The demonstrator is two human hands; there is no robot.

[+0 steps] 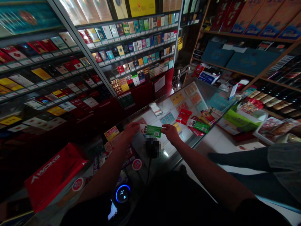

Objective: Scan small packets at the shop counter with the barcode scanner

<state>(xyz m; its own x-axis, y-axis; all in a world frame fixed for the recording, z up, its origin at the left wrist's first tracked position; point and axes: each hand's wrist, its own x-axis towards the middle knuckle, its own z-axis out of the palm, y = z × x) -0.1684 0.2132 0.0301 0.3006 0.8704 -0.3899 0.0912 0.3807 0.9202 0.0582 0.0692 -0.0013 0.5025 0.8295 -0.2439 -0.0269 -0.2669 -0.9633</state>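
Both my hands hold a green and white pack (150, 130) over the glass counter (207, 91). My left hand (130, 129) pinches its white left end. My right hand (171, 132) grips its green right end. The pack lies level between them, a little above the glass. Just below it sits a dark blurred device (152, 147) with a cable. More packs lie to the right on the glass: a red one (183, 116) and a green one (200, 126).
Shelves of cigarette packs (131, 47) fill the wall behind the counter. A red box (55, 174) lies at the near left. A device with a blue glowing ring (122, 193) sits near me. Wooden shelves (246, 37) with cartons stand at right. Another person's dark legs (249, 160) stretch in from the right.
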